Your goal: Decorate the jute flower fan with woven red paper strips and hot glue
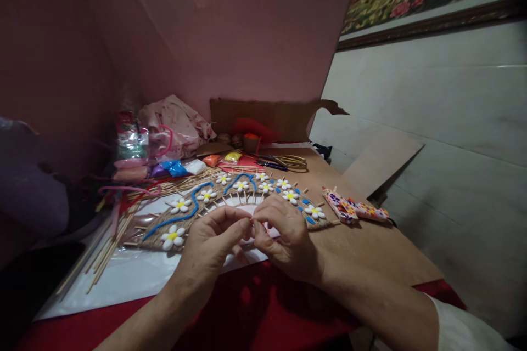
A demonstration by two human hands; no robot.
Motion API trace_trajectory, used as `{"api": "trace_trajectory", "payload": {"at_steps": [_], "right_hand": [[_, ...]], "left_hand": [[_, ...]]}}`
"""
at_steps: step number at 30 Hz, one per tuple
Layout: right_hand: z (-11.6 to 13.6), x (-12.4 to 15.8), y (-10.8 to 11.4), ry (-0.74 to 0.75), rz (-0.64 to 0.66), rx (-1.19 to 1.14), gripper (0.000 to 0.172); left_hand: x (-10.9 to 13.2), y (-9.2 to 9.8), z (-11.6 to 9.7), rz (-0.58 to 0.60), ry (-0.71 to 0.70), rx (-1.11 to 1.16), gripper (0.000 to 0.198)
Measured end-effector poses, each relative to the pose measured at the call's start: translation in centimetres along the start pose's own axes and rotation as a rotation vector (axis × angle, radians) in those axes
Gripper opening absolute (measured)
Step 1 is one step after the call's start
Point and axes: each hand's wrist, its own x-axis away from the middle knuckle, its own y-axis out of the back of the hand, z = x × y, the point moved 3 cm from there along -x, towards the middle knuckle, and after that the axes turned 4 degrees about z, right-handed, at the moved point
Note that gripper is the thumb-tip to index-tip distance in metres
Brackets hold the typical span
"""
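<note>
My left hand [218, 233] and my right hand [284, 233] meet fingertip to fingertip in front of a woven twine arch. Both pinch at the same spot; a speck of orange-red shows there, too small to name. Behind and beneath them lies the arch [191, 225], a fan-shaped half ring of brown twine on wooden sticks. White flowers with yellow centres [173, 237] dot it. A wavy blue strip [193, 205] runs along its left part, and small blue leaf-like pieces [309, 220] lie on its right part. My hands cover its inner opening in part.
Thin wooden sticks [101, 260] lie at left on white paper [135, 279]. Behind the arch are coloured clay packets [177, 168], scissors [293, 162] and a small cup [250, 143]. A floral-patterned glue gun [356, 209] rests on the brown board [370, 252] at right.
</note>
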Motion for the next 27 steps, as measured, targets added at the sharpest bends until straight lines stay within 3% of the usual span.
{"api": "trace_trajectory", "payload": {"at_steps": [22,27], "right_hand": [[-0.23,0.02,-0.09,-0.014,-0.001,-0.004,0.012],[-0.42,0.01,-0.16,0.0,0.029,0.042,0.012]], "left_hand": [[-0.43,0.2,0.37,0.024,0.015,0.009,0.014],[-0.37,0.42,-0.19,-0.035,-0.078,-0.237,0.016]]}}
